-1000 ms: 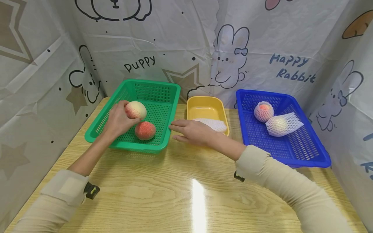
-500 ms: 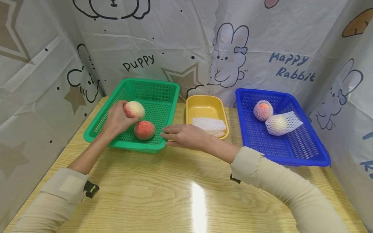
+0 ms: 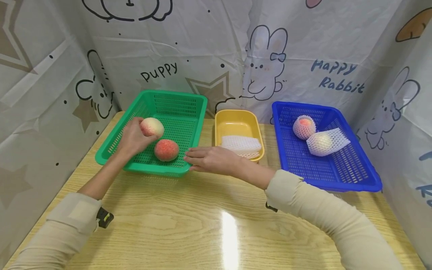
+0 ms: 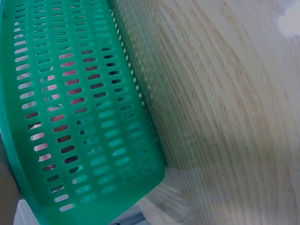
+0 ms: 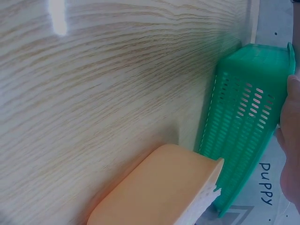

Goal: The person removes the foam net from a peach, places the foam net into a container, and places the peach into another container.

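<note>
In the head view, my left hand (image 3: pixel 132 138) is inside the green basket (image 3: pixel 183 170), its thumb and fingers around a pale yellow and pink peach (image 3: pixel 153 128). A redder peach (image 3: pixel 166 150) lies on the basket floor just below it. My right hand (image 3: pixel 212 159) has its fingers extended, fingertips at the basket's near right corner. In the right wrist view this hand (image 5: pixel 291 136) shows at the edge, beside the basket rim. From the left wrist, the green basket wall (image 4: pixel 84 108) fills the view's left side; pinkish patches show through its slots, and the hand is mostly hidden.
A yellow tray (image 3: pixel 236 117) with white foam net sleeves (image 3: pixel 241 145) stands at the middle back. On the right, a blue basket (image 3: pixel 293 165) holds two peaches in foam nets (image 3: pixel 304 127). A printed cloth hangs behind the wooden table (image 3: pixel 189 225).
My right hand has moved left from in front of the yellow tray to the green basket's corner, uncovering more of the foam sleeves. The left hand and its peach have shifted slightly left.
</note>
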Demonstrator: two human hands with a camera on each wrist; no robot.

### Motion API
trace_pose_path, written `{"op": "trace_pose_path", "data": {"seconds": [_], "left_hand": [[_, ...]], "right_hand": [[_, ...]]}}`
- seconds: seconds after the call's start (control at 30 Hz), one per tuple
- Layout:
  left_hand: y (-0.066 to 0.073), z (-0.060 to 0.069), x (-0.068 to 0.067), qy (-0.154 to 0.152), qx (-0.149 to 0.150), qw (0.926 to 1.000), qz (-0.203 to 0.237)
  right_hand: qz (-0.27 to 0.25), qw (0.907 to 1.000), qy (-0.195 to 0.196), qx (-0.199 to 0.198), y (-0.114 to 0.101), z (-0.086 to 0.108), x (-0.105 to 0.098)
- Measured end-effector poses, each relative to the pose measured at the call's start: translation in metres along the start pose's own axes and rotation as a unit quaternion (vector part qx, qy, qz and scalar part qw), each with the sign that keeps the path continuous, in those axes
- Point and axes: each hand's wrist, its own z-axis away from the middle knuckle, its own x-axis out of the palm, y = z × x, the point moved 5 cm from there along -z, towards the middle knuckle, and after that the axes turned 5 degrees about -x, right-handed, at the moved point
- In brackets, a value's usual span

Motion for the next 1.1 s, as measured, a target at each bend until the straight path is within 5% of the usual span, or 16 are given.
{"op": "trace_pose_path", "data": {"seconds": [0.37,1.1], "left_hand": [[-0.002,-0.003,0.006,-0.033,-0.026,0.9989,-0.022],[-0.01,-0.012,0.012,-0.089,-0.049,0.9933,-0.054]], "right_hand": [[0.081,0.9948,0.025,-0.056,-0.005,0.002,0.007],[0.112,0.9914,-0.009,-0.067,-0.005,0.0,0.006]]}}
